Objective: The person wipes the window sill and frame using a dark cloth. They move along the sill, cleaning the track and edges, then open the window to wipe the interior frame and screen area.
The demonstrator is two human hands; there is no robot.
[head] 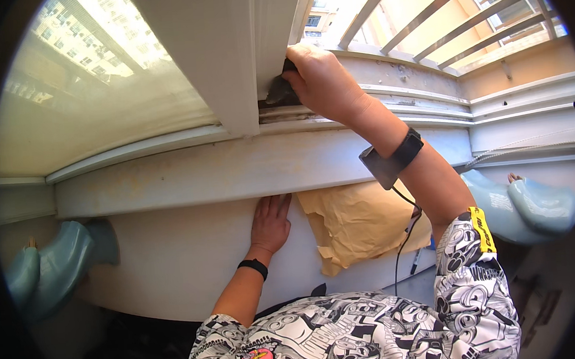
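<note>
Near the top middle, my right hand (318,79) is closed around a dark object (282,91), perhaps a brush or cloth; its kind cannot be told. It is held against the edge of the white window frame (231,59), just above the dirty sliding window track (288,113). My left hand (272,222) lies flat with its fingers pointing up against the front edge of the white sill (169,177), on the pale surface (183,255) below, and holds nothing. A box on a black strap with a cable sits on my right forearm.
Crumpled brown paper (364,224) lies right of my left hand, with a marker pen (415,262) beside it. Glossy light-blue figures (70,262) stand at the left, with similar ones (526,209) at the right. Metal bars (428,18) stand outside the window. A beaded cord (512,146) hangs at the right.
</note>
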